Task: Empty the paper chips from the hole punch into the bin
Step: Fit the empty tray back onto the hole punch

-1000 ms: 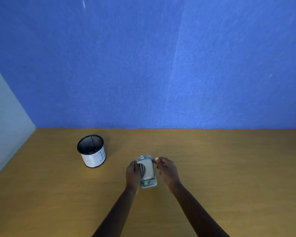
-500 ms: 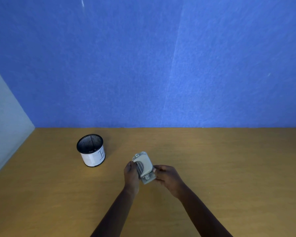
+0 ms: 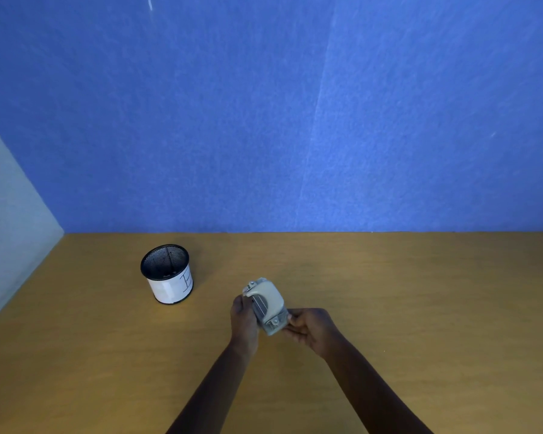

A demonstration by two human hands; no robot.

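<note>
"So what's actually there, if you count it up?"

"One hole punch (image 3: 267,305), grey. One bin (image 3: 167,274), a black mesh cup with one white paper band around it. Nothing else lying about."

"And hands?"

"Two hands, a left hand (image 3: 244,321) and a right hand (image 3: 311,327), with two bare forearms coming in from the near edge."

"Surfaces?"

"One bench (image 3: 420,292), wooden. One blue wall (image 3: 295,120) behind it and one pale panel (image 3: 10,220) at the left side."
</note>
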